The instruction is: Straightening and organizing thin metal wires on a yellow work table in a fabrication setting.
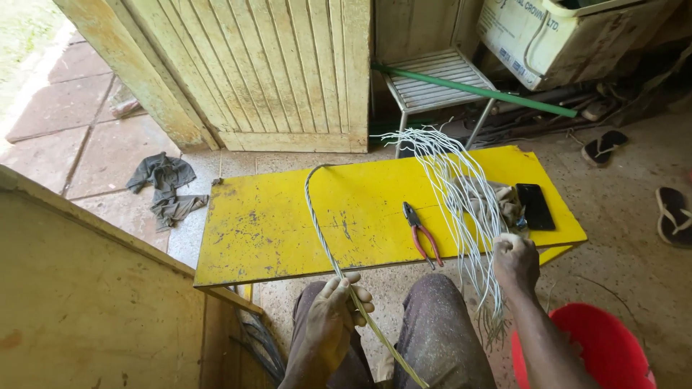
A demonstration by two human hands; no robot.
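The left hand [333, 317] is closed around a twisted grey wire strand [321, 223] that arches up over the yellow painted wooden bench [274, 230], its lower end running on as a thin yellow rod across the lap. The right hand [516, 261] is fisted on a loose bundle of thin white wires [461, 187] draped over the bench's right part. This looks like wire being sorted and twisted. Red-handled pliers [422, 234] lie between the hands; a black phone [535, 206] and a red plastic bucket [598, 346] sit nearby.
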